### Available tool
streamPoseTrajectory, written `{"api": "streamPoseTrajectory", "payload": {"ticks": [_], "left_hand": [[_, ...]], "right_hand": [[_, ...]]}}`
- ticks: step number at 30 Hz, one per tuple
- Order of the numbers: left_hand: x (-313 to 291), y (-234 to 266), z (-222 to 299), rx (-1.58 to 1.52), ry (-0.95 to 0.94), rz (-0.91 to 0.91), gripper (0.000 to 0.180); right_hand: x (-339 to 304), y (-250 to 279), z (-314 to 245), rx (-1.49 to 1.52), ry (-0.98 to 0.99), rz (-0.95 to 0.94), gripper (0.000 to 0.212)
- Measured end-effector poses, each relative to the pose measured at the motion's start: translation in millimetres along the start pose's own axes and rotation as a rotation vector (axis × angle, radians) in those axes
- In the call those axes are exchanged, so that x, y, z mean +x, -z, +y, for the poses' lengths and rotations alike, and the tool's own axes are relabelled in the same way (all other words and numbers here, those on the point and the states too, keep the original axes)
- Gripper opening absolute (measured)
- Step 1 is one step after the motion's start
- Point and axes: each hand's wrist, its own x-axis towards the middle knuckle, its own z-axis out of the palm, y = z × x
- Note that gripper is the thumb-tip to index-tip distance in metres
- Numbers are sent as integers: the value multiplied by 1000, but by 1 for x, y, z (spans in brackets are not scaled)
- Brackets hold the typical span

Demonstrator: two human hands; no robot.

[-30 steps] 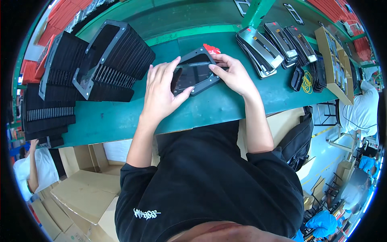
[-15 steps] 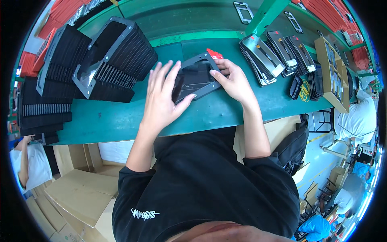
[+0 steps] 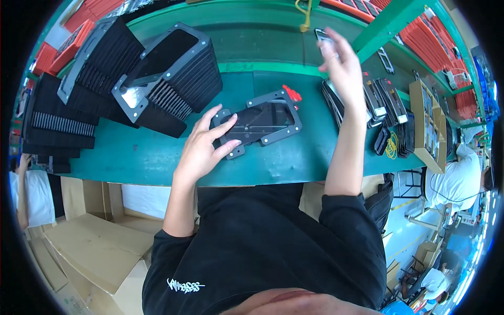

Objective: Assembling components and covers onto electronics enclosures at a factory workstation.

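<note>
On the green bench lies a black frame fixture [image 3: 287,137] with round metal spots at its corners, around a dark glossy panel [image 3: 265,116]. My left hand [image 3: 199,147] rests on its left end, fingers spread, thumb and fingertips touching the frame and panel. A small red piece [image 3: 292,93] sits by the fixture's far right corner. My right hand [image 3: 342,71] is raised over the far right side, fingers stretched and thumb apart. Its fingers overlap a thin light-edged frame [image 3: 318,34] at the back panel; whether they touch it I cannot tell.
Tall stacks of black frames [image 3: 197,68] stand at left. Right of the fixture are stacks of flat metallic-looking plates [image 3: 374,102], a yellow band coil [image 3: 392,145] and a divided cardboard box [image 3: 424,128]. A green post [image 3: 391,26] rises behind. Open cartons [image 3: 100,247] stand below the bench.
My right hand has let go of the fixture's right end and moved up and right. The fixture now lies flatter on the bench, with my left hand still on it. The view has shifted.
</note>
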Motion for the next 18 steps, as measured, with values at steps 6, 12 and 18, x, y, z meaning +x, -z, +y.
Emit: {"api": "streamPoseTrajectory", "payload": {"ticks": [6, 12, 18], "left_hand": [[-1, -3, -12, -41, -34, 44, 57], [0, 1, -7, 69, -151, 58, 80], [0, 0, -11, 91, -164, 67, 93]], "right_hand": [[-39, -25, -75, 527, 35, -737, 43], [-140, -35, -24, 190, 202, -1061, 40], [-200, -61, -1, 149, 272, -637, 29]]}}
